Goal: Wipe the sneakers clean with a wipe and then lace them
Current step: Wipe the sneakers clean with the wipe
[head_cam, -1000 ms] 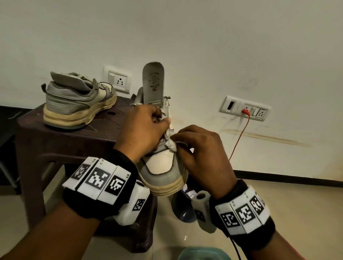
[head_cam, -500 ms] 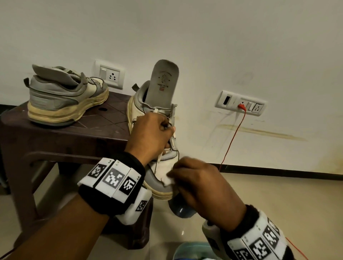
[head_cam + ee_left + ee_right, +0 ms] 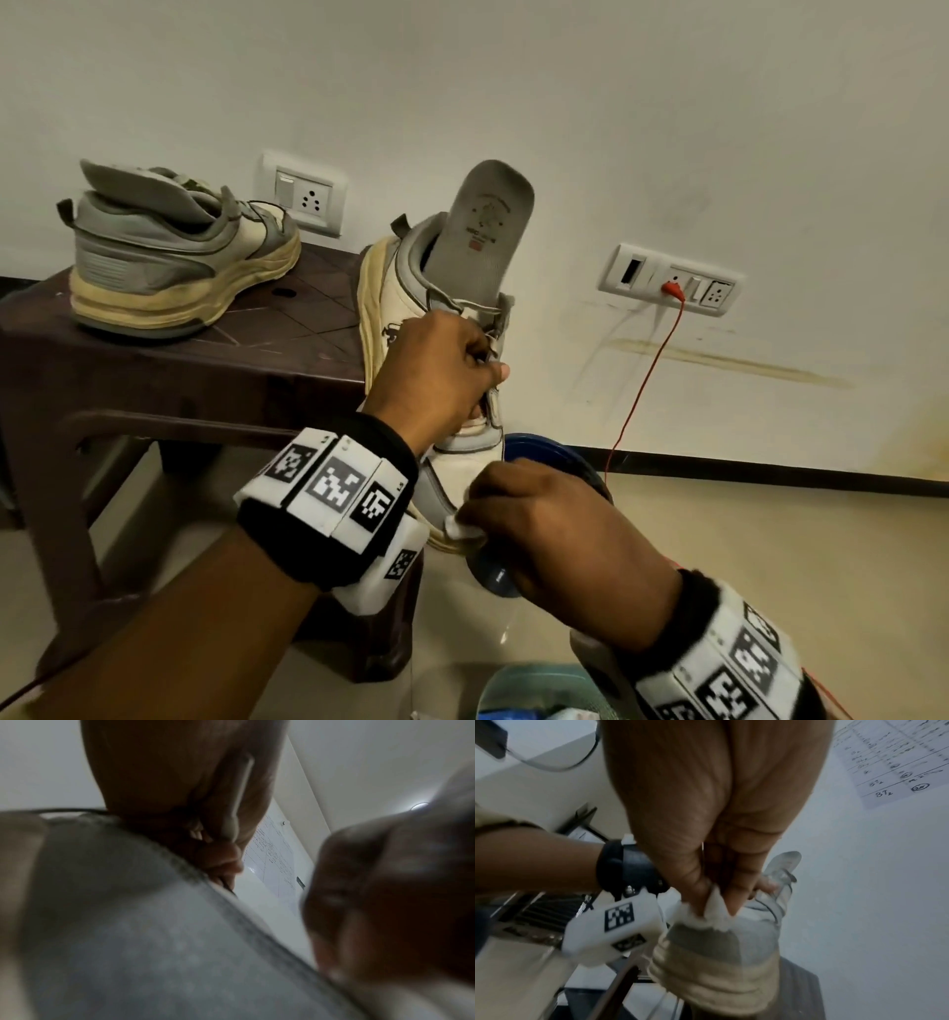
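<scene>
A grey and cream sneaker [image 3: 405,288] with its insole [image 3: 485,226] sticking up hangs off the stool's right edge, toe toward me. My left hand [image 3: 447,375] grips it around the tongue and eyelets. My right hand [image 3: 539,514] pinches a white wipe [image 3: 459,529] against the grey toe cap [image 3: 718,941]. In the right wrist view the wipe [image 3: 713,912] sits crumpled between thumb and fingers on the toe. The left wrist view is blurred, filled by the grey shoe upper [image 3: 128,923]. The second sneaker [image 3: 174,257] stands on the stool at the left.
The dark brown plastic stool [image 3: 179,375] stands against a white wall with switch plates [image 3: 303,198]. A red cable [image 3: 647,370] hangs from the right socket [image 3: 672,280]. A blue bucket [image 3: 554,457] sits on the floor behind the shoe, a teal container [image 3: 534,694] lower down.
My right hand has slid the wipe down from the tongue area to the toe cap. The shoe has been tilted more upright, and the view has shifted.
</scene>
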### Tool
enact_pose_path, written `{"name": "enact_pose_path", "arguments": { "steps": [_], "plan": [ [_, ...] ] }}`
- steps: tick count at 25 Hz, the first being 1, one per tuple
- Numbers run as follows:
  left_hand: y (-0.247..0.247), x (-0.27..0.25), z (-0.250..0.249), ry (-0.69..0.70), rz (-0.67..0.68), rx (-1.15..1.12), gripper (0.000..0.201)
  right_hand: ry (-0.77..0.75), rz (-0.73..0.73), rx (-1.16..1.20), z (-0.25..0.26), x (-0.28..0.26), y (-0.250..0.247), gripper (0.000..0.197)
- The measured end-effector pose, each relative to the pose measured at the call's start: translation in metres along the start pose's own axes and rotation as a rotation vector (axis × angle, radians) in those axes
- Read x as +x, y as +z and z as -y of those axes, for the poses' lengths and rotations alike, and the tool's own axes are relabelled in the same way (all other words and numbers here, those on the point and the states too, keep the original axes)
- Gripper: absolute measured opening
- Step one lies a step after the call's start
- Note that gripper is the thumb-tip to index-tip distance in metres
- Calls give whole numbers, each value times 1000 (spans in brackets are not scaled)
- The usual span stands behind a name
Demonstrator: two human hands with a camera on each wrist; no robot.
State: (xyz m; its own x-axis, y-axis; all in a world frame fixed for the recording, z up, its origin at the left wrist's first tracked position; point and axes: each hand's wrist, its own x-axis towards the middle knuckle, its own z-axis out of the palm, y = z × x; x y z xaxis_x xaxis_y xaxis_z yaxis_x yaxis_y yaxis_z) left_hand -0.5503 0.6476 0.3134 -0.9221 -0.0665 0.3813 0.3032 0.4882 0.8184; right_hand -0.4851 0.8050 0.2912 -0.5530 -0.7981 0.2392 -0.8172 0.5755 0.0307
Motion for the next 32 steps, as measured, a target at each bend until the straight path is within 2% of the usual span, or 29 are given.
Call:
{"name": "enact_pose_path", "arguments": {
  "steps": [2,6,8,11,14,17,21,23,25,29,30,32],
  "plan": [
    [3,0,-1,52,-24,117,17,66,-133,-29,-7,11,7,23],
    [-10,4,-4,51,-55,128,23,151,-411,-16,-11,36,11,16],
    [-20,7,-4,93,-57,166,29,167,-466,1,-10,41,7,14],
    [-34,8,3,235,-41,258,38,170,-500,16,-15,50,-4,17],
    [-50,7,14,365,129,520,35,137,-463,46,-20,57,-17,21],
    [-58,4,20,325,226,647,56,85,-345,37,-17,61,-31,21],
    [-59,-2,22,412,230,798,46,39,82,80,-9,44,-53,21],
    [-60,-3,21,420,245,845,45,50,191,48,-7,35,-55,23],
    [-57,-5,18,430,260,855,44,85,122,20,-3,38,-46,23],
    [-55,-6,18,429,298,797,32,107,-184,1,1,65,-21,19],
    [-57,-5,19,418,313,783,34,107,-193,1,3,68,-19,17],
    [-59,-4,19,431,301,798,33,85,-79,-14,7,67,-22,15]
  ]
}}
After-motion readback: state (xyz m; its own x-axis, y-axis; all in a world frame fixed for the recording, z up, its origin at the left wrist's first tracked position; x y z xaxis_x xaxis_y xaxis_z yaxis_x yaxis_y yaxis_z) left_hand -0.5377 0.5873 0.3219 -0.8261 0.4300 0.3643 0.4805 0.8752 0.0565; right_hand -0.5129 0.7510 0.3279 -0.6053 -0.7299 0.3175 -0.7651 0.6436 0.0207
